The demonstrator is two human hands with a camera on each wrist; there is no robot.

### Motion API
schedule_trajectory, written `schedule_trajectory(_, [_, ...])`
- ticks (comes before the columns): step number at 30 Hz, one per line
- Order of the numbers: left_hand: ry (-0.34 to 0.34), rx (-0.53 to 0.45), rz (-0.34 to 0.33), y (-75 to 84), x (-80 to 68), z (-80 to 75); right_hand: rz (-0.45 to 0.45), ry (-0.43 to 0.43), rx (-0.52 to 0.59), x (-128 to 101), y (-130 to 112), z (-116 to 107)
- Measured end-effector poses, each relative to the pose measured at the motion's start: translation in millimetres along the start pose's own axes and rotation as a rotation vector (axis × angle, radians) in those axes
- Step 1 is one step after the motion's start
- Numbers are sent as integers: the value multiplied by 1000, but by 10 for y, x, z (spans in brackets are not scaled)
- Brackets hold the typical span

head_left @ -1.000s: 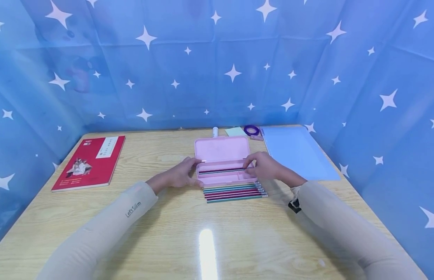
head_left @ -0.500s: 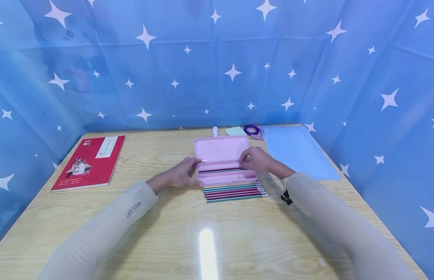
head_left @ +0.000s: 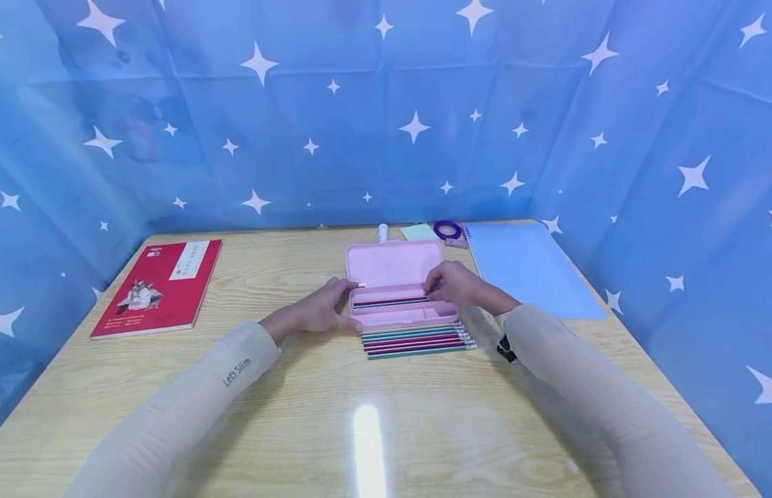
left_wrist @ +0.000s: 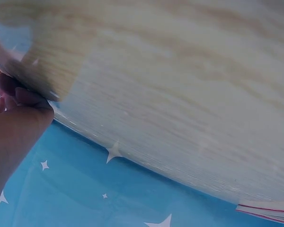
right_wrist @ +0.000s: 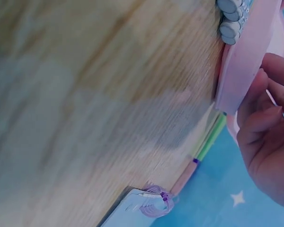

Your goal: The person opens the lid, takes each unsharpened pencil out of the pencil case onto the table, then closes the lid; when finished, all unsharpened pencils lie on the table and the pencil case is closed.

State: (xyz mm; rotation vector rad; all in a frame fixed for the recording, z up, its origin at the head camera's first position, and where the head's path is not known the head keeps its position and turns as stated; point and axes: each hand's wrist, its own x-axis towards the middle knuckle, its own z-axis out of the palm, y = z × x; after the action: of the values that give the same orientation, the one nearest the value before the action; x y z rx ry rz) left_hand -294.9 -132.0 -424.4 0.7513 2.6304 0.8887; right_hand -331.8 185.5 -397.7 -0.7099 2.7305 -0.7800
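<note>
A pink pencil case (head_left: 395, 264) lies with its lid raised at the table's middle. My left hand (head_left: 324, 306) holds its left end, thumb at the front corner and fingers at the hinge side. Dark pencils (head_left: 389, 302) lie lengthwise in the rear compartment. At their right end, my right hand (head_left: 463, 285) reaches in with bent fingers; what its fingertips touch is hidden. In the right wrist view, those fingers (right_wrist: 260, 120) bend beside the case's pink end wall (right_wrist: 244, 61). Several more pencils (head_left: 414, 342) lie in a row before the case, erasers to the right.
A red book (head_left: 158, 290) lies at the left. Behind the case are a white tube (head_left: 382, 234), pale green paper (head_left: 418, 233), a purple tape roll (head_left: 447, 230) and a small pinkish block (head_left: 456, 243). A blue spiral notebook (head_left: 529, 270) lies at the right. A starry curtain surrounds the table.
My right hand has moved slightly left and deeper over the pencil ends in the case. The left hand stays at the case's left end.
</note>
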Motion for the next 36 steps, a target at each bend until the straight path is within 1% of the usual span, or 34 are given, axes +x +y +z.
schedule_trajectory(4, [-6, 8, -2, 3, -4, -10, 12, -17, -6, 12, -17, -12])
schedule_trajectory(12, [0, -3, 8, -1, 3, -9, -4, -34, -21, 13, -52, -46])
schedule_trajectory(16, [-9, 5, -8, 1, -5, -12, -20, -39, -27, 15, -47, -41])
schedule_trajectory(25, [0, 2, -2, 5, -8, -11, -120, -50, -34, 10, -6, -38])
schedule_trajectory(32, [5, -7, -4, -28, 6, 8, -180, -57, -71, 3, 42, -12])
schedule_trajectory(36, [5, -4, 2, -22, 8, 10, -204, -48, -86, -33, 25, -17])
